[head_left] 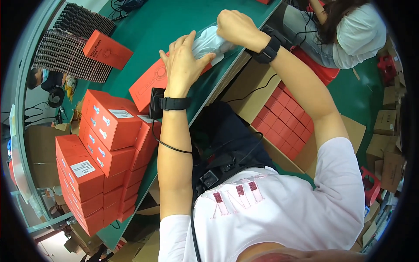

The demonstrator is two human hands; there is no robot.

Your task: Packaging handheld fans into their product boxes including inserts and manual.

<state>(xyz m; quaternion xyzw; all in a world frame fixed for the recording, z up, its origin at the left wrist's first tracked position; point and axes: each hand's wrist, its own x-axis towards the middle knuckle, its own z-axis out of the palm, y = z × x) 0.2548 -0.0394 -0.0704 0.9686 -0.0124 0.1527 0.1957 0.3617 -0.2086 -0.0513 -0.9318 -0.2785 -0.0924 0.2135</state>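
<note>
- Nearest the camera was a white T-shirt [283, 218], its smooth cloth decorated with pink stitched lettering and dark red textured patches.
- The left hand [181, 63] had its fingers spread apart and its thumb held well away from them, lying across a red carton [148, 85] and the near edge of a clear plastic bag [205, 32].
- The right hand [235, 28] was curled into a fist, fingers together, against the bag's far end; its fingertips were hidden, so whether they pinched the film I cannot tell.
- Between the hands, the glossy, wrinkled bag wrapped a white object [208, 43], its exact shape blurred.
- The carton, smooth and oblong, lay slanted on the green tabletop [144, 48], just beside the bag.
- Black straps [175, 103] circled both wrists.
- Boxy red cartons [98, 163] stood stacked at left.
- A brown cardboard box [251, 89] held rows of small red boxes [286, 122].
</note>
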